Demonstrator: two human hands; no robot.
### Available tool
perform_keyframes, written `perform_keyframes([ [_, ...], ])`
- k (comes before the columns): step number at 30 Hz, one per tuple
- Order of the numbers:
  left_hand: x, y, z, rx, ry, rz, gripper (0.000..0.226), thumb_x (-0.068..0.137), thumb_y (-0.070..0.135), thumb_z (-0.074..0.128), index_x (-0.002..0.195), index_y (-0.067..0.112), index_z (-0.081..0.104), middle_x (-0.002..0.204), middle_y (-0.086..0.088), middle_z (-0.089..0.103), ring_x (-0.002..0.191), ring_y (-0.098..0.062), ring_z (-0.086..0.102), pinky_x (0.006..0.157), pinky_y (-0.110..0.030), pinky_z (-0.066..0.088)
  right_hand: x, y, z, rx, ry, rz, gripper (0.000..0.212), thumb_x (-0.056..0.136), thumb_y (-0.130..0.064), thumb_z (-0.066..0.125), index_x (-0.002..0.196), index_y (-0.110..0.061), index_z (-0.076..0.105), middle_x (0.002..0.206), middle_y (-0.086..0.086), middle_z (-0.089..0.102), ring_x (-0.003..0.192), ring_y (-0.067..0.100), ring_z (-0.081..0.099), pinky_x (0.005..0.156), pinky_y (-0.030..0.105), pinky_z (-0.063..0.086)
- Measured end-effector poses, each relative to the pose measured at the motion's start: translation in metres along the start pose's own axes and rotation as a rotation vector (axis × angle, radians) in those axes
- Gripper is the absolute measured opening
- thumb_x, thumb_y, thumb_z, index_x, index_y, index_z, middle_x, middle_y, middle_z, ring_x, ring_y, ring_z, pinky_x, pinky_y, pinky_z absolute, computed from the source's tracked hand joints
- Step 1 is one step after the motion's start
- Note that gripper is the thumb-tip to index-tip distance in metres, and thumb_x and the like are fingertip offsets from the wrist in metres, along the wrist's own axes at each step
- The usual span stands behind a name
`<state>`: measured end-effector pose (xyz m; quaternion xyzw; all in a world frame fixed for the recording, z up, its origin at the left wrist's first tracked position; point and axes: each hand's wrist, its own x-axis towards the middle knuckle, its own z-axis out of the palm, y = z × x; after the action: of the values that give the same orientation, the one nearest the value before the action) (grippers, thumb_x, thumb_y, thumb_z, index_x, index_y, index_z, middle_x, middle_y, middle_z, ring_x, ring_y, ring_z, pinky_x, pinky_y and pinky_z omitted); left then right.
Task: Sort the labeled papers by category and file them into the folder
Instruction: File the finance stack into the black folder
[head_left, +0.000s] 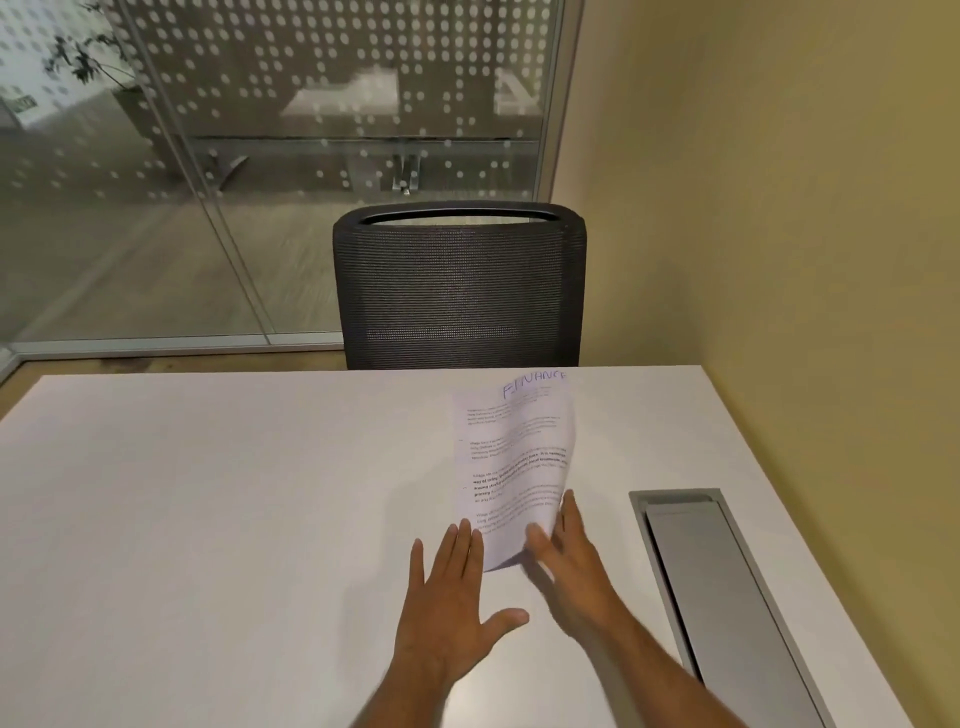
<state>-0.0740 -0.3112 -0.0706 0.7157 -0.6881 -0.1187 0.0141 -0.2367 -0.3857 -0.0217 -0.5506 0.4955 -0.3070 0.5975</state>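
A white printed paper (514, 457) with "FINANCE" handwritten in blue at its top stands raised over the white table (208, 493), curving upward. My right hand (566, 566) grips its lower right edge, thumb in front and fingers behind. My left hand (457, 608) is flat and spread just left of the paper's lower corner, fingertips near or touching it, holding nothing. No folder and no other papers are in view.
A black mesh office chair (460, 291) stands behind the table's far edge. A grey metal cable tray lid (722, 582) is set into the table at the right. A yellow wall runs along the right; a dotted glass partition stands behind.
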Motion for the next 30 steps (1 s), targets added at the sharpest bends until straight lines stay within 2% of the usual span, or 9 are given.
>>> perform_keyframes([
  [2, -0.004, -0.003, -0.001, 0.002, 0.018, 0.005, 0.103, 0.082, 0.087, 0.034, 0.139, 0.003, 0.054, 0.148, -0.011, 0.048, 0.135, -0.027, 0.049, 0.106, -0.058, 0.022, 0.005, -0.007, 0.001, 0.326, 0.163, 0.114, 0.104, 0.063, -0.082, 0.068, 0.147, -0.030, 0.036, 0.136, -0.010, 0.059, 0.127, 0.012, 0.055, 0.113, 0.047, 0.037],
  [4, -0.013, -0.006, -0.001, 0.010, 0.050, 0.004, 0.103, 0.081, 0.088, 0.034, 0.137, 0.005, 0.056, 0.147, -0.009, 0.050, 0.134, -0.027, 0.051, 0.105, -0.058, 0.022, 0.002, -0.019, -0.010, 0.376, 0.214, 0.108, 0.072, 0.082, -0.070, 0.059, 0.131, -0.018, 0.059, 0.126, 0.006, 0.068, 0.119, 0.028, 0.063, 0.099, 0.056, 0.050],
  [6, -0.024, -0.010, -0.002, 0.007, 0.058, 0.004, 0.102, 0.080, 0.088, 0.034, 0.135, 0.006, 0.058, 0.146, -0.007, 0.051, 0.134, -0.026, 0.051, 0.105, -0.057, 0.023, -0.003, -0.022, -0.020, 0.364, 0.210, 0.162, 0.040, 0.095, -0.046, 0.059, 0.120, -0.016, 0.068, 0.115, 0.007, 0.073, 0.108, 0.030, 0.069, 0.086, 0.058, 0.057],
  [12, -0.074, -0.018, -0.003, -0.017, 0.038, 0.003, 0.093, 0.081, 0.088, 0.035, 0.130, 0.015, 0.065, 0.142, 0.001, 0.056, 0.131, -0.021, 0.054, 0.105, -0.053, 0.023, -0.027, -0.002, -0.030, 0.178, 0.191, 0.368, 0.023, 0.090, 0.005, 0.058, 0.106, -0.006, 0.071, 0.105, 0.012, 0.076, 0.095, 0.034, 0.072, 0.083, 0.052, 0.059],
  [16, -0.113, -0.023, -0.006, -0.059, 0.002, -0.013, 0.084, 0.082, 0.086, 0.036, 0.123, 0.021, 0.070, 0.134, 0.007, 0.063, 0.127, -0.018, 0.057, 0.109, -0.049, 0.017, -0.053, 0.014, -0.023, -0.055, 0.195, 0.402, 0.021, 0.084, 0.006, 0.058, 0.090, -0.009, 0.073, 0.096, 0.010, 0.076, 0.083, 0.029, 0.074, 0.076, 0.043, 0.062],
  [21, -0.163, -0.030, -0.006, -0.152, -0.038, -0.083, 0.067, 0.086, 0.081, 0.033, 0.119, 0.034, 0.067, 0.128, 0.017, 0.065, 0.128, -0.012, 0.056, 0.115, -0.039, 0.004, -0.102, 0.024, -0.001, -0.105, 0.201, 0.392, 0.023, 0.084, 0.006, 0.056, 0.087, -0.009, 0.073, 0.090, 0.007, 0.076, 0.082, 0.027, 0.073, 0.068, 0.035, 0.062],
  [24, -0.191, -0.033, -0.013, -0.362, 0.041, -0.163, 0.075, 0.081, 0.085, 0.022, 0.130, 0.038, 0.054, 0.138, 0.022, 0.052, 0.142, -0.008, 0.034, 0.120, -0.032, 0.000, -0.135, 0.031, 0.015, -0.025, 0.189, 0.421, 0.022, 0.084, 0.007, 0.053, 0.091, -0.003, 0.071, 0.092, 0.013, 0.077, 0.083, 0.034, 0.074, 0.076, 0.048, 0.062],
  [27, -0.216, -0.033, -0.029, -0.649, 0.190, -0.316, 0.060, 0.083, 0.068, 0.051, 0.136, 0.040, 0.048, 0.137, 0.020, 0.049, 0.131, -0.003, 0.041, 0.115, -0.028, 0.029, -0.168, 0.026, 0.027, -0.034, 0.140, 0.385, 0.021, 0.089, 0.007, 0.053, 0.088, -0.003, 0.071, 0.090, 0.013, 0.077, 0.081, 0.031, 0.075, 0.075, 0.043, 0.062],
  [30, -0.232, -0.035, -0.047, -1.209, 0.230, -0.554, 0.079, 0.070, 0.046, 0.080, 0.140, 0.038, 0.043, 0.135, 0.010, 0.055, 0.123, -0.006, 0.053, 0.105, -0.038, 0.046, -0.198, 0.018, 0.036, -0.075, 0.086, 0.304, 0.022, 0.091, 0.007, 0.057, 0.090, -0.009, 0.073, 0.091, 0.009, 0.078, 0.081, 0.023, 0.076, 0.073, 0.036, 0.062],
])
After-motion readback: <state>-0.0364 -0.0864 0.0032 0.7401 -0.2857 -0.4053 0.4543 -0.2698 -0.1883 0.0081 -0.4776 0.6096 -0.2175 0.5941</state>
